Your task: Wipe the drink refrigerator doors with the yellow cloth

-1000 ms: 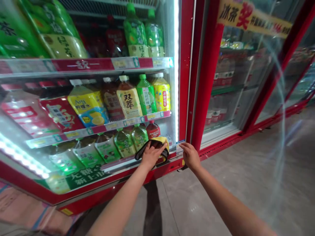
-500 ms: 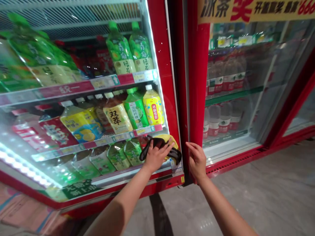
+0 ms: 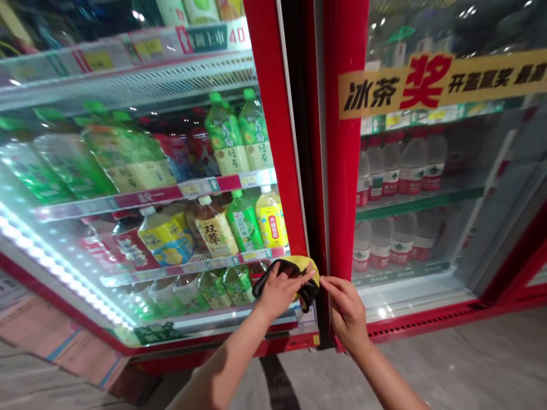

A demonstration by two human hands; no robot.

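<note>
Left hand (image 3: 280, 293): fingers wide over cloth (image 3: 306, 265), against fridge (image 3: 276, 114)
Right hand (image 3: 349, 313): fingers narrow, beside cloth
Bottles (image 3: 216, 229): on shelves (image 3: 233, 260) inside

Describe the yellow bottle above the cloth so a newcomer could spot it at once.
In the lit fridge at left, find the shelf above the cloth. The yellow bottle stands at its right end. Its white cap and red panel distinguish it from the adjacent green bottle.

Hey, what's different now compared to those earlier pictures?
The left hand and the yellow-and-black cloth moved right and slightly up, over the red frame. The right hand has its fingertips close beside the cloth. The drinks bottles stayed put.
</note>
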